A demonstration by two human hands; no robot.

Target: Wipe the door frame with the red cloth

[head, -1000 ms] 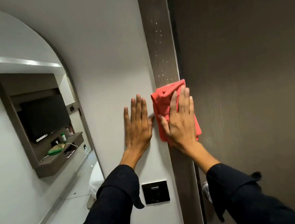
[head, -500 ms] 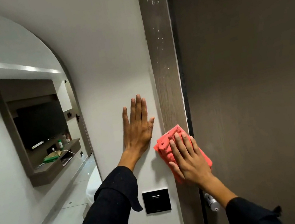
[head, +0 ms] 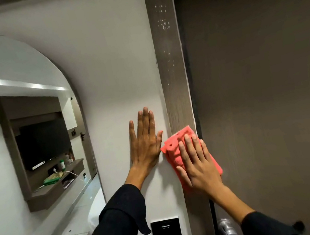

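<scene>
Item: door frame (head: 174,85). Upright brown wood-grain strip between the white wall (head: 112,63) and the dark door (head: 268,88). Pale specks dot its upper stretch, well above the hands. I take these for the dirt not yet reached.

Item: red cloth (head: 173,150). Folded pad, pressed flat against the frame at about mid-height. It overhangs the frame's edge a little on the wall side, and its lower right corner laps onto the door. The fold likely gives a thick, even face for rubbing.

Item: right hand (head: 198,168). Laid flat over the cloth, fingers (head: 190,148) stretched out and slightly spread. It does not grip the cloth. It pins it to the frame by palm pressure. An open palm spreads the push across the full width of the strip.

Item: left hand (head: 146,145). Flat on the wall just beside the frame, fingers straight and close together, holding nothing. The thumb tip comes near the cloth's corner. I cannot tell whether they touch. Probably a brace, steadying the body while the other arm works.

Item: black switch plate (head: 166,232). On the wall below the left hand, beside the frame.

Item: metal door handle (head: 227,230). Low on the door, just past the frame, under the right forearm.

Item: arched mirror (head: 20,139). Far along the wall from the frame. It reflects a television and a shelf.
</scene>
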